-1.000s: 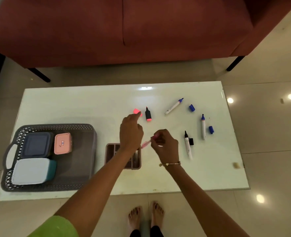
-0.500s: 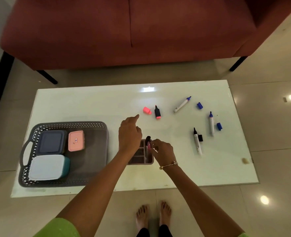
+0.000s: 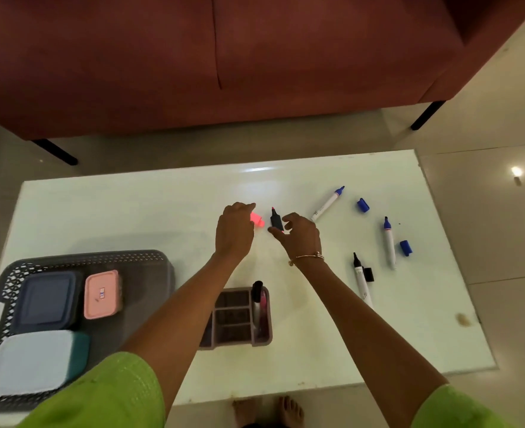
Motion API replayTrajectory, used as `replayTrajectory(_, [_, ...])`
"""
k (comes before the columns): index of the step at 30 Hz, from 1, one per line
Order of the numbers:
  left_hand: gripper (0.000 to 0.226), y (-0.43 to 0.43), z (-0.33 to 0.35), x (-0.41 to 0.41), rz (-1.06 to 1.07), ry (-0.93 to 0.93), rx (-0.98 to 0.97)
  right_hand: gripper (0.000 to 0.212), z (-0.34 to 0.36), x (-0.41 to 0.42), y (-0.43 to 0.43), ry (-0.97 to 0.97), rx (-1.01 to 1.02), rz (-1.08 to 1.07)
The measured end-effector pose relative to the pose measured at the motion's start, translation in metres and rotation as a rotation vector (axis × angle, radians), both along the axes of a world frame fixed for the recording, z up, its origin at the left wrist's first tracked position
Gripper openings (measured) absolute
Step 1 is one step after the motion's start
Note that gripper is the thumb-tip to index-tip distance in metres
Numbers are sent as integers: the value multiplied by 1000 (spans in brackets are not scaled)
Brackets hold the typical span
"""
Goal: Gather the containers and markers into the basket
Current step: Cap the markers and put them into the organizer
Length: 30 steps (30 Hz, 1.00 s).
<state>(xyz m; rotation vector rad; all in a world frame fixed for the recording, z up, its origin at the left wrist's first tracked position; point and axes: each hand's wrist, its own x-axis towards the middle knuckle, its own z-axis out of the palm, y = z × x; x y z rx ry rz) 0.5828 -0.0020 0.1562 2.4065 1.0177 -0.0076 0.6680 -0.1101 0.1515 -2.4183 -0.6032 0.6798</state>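
Observation:
My left hand [image 3: 235,231] reaches over the table with its fingertips at a loose pink cap [image 3: 257,219]. Just right of it lies an uncapped black highlighter [image 3: 276,220]. My right hand [image 3: 299,236] hovers at its near end, thumb and fingers spread on either side and holding nothing. A mauve compartment organizer [image 3: 238,318] sits near the front edge with a pink marker [image 3: 258,299] standing in it. The grey basket [image 3: 150,273] at the left holds a navy container [image 3: 45,301], a pink container [image 3: 101,294] and a light-blue container [image 3: 35,361].
On the right of the white table [image 3: 131,211] lie two uncapped blue markers [image 3: 327,203] [image 3: 389,244], their blue caps [image 3: 363,205] [image 3: 406,248], and a black marker [image 3: 362,284] beside its black cap [image 3: 369,274]. A red sofa [image 3: 224,57] stands behind the table.
My right hand set the pink marker into the organizer and let go. Both hands then moved away from me, up to the pink cap and black highlighter.

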Motion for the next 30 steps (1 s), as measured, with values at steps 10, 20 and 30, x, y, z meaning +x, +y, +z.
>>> replayTrajectory(10, [21,38,-63,22,-198,31,-55,35,-64,12,31,-63,-163,-32])
replayTrajectory(20, [24,36,-33,11,-114,-110,-267,26,-26,1,12,69,12,-74])
replayTrajectory(30, [28,38,12,-9,-209,-141,-302,22,23,-12,8,-45,56,99])
